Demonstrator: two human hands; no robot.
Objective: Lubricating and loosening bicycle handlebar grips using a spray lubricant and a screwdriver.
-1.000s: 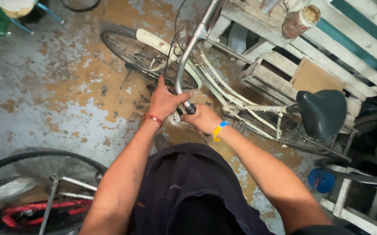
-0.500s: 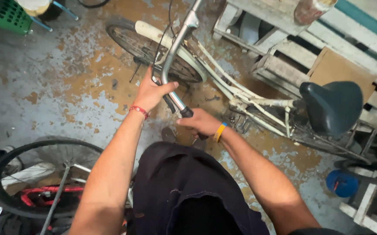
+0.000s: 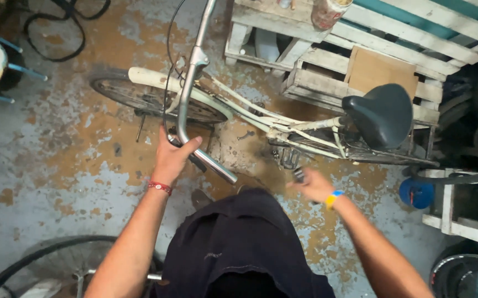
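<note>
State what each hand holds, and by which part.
Left hand grips the handlebar at its bend. Right hand is blurred; cannot tell if it holds anything.

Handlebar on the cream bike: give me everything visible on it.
The handlebar is a curved tube that looks like bare silver metal, running from the top of the picture down to an open end with no grip sleeve, near the person's dark shorts. Thin black cables run beside it. The left hand wraps its lower bend; the right hand, blurred, is off it.

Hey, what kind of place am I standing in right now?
Most likely a bicycle repair workshop: an old cream bicycle with your left hand on its handlebar, loose tyres on the worn concrete floor, wooden pallets stacked behind.
</note>
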